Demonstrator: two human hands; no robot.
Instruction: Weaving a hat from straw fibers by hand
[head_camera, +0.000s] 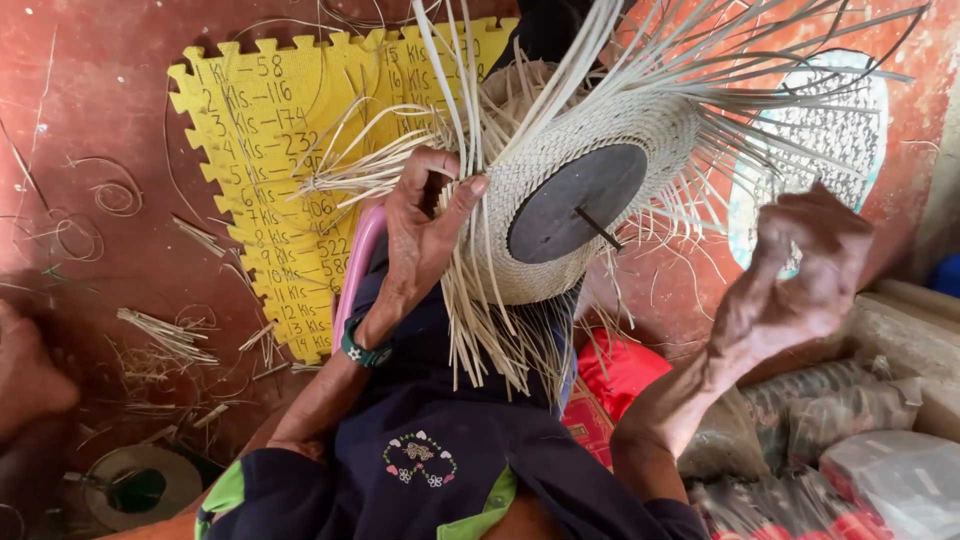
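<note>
A half-woven pale straw hat (655, 125) sits over a form that ends in a dark round disc (570, 200) with a short peg (598, 228). Long loose straw strands (490, 330) hang below it and fan out above. My left hand (420, 235) pinches the hat's woven edge and a few strands between thumb and fingers; a green wristband (362, 352) is on that wrist. My right hand (800, 270) is raised to the right of the hat with its fingers curled. Thin strands pass close to it, and whether it holds one is unclear.
A yellow foam mat (270, 150) with handwriting lies on the red floor behind the hat. Straw scraps (165, 335) litter the left, near a round metal ring (135, 485). A red cloth (615, 365) and plastic bags (880, 470) lie at the right. A pink curved piece (358, 260) rests by my left forearm.
</note>
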